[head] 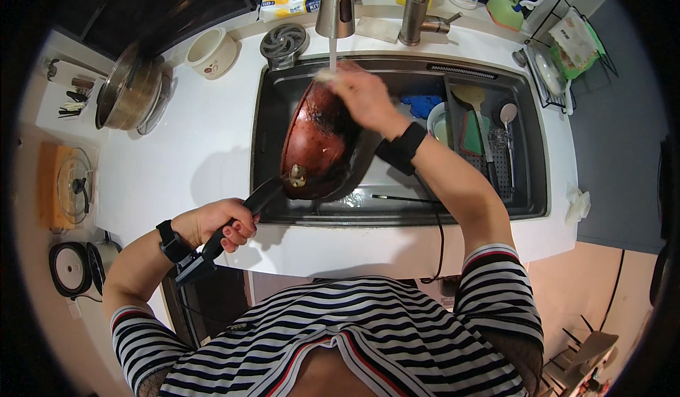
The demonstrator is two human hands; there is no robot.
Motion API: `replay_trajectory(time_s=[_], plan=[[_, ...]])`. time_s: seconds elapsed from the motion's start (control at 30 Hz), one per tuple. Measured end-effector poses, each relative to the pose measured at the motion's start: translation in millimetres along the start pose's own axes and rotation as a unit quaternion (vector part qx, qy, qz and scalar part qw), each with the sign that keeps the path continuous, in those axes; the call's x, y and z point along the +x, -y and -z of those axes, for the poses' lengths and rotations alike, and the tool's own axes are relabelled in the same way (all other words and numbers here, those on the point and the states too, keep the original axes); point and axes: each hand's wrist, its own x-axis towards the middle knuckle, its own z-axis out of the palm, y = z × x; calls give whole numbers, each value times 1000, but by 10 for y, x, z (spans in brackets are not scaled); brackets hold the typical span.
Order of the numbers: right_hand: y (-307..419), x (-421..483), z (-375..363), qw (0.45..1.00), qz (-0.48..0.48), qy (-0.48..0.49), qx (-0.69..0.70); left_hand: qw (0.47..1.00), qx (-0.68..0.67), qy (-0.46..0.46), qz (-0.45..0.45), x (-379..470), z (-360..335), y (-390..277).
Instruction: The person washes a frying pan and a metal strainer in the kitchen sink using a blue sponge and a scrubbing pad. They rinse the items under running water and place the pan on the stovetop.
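My left hand (239, 226) is closed around the black handle of a red-brown frying pan (319, 136), which is tilted on its side over the sink (404, 217). Dark scorch marks cover part of the pan's outside, and a metal rivet plate joins the handle. My right hand (361, 91) is at the pan's far rim, under water running from the metal faucet (336, 9). It is blurred, with something pale at its fingertips that I cannot make out. Both wrists wear black bands.
In the sink's right part lie a spatula (481, 126), a green scouring pad (472, 134), a steel wool ball and a ladle. A white bowl (439, 121) and a blue cloth (421, 106) are beside them. A cream pot (211, 53) and a drain strainer (284, 41) stand on the counter.
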Motion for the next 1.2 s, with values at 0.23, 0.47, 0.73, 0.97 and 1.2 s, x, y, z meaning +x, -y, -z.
replay_trajectory(time_s=[0.23,0.47,0.73,0.97,1.2], plan=[[436,-409,-85,968,194,2,-158,999,-45,1,-4,-44,-11,-17],[-356,-110,94,982,-171,-29,71,994,-86,64,-10,-72,148,1],[95,-735,-143,997,-11,-63,-45,995,-78,57,8,-68,157,34],[738,-1169,-257,988,124,0,-97,997,-66,41,8,-59,111,-16],[120,-770,-70,986,119,-73,-96,989,-99,103,20,-73,157,14]])
